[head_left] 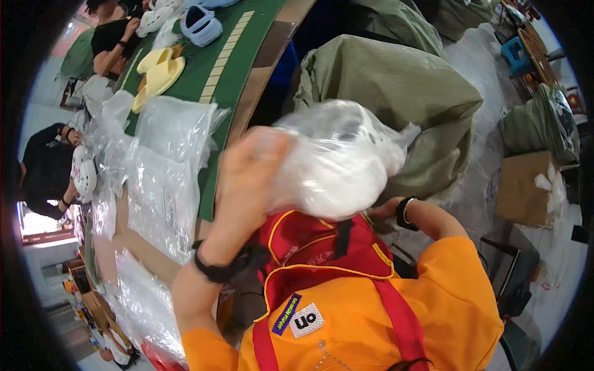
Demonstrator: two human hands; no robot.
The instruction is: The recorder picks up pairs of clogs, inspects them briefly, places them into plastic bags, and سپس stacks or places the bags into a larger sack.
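On your left, a green table (201, 74) w/ flat clear bags (164, 161); yellow slippers (162, 77) and a pale blue shoe (203, 28) farther along. Two co-workers (46, 161) on its far left side. On your right, a big olive sack (390, 74) close by, then a cardboard box (526, 188) and a blue stool (515, 54) farther off on pale floor (557, 263).

The filled bag (337, 173) is in front of you, btwn table & sack; white stuff inside, hard to ID thru shiny plastic. Your L hand (257, 164), blurred, is clenched on its left side. Your R hand (387, 209) is near its lower right, fingers partly hidden; can't tell if grasping. Far co-worker's cut off at top.
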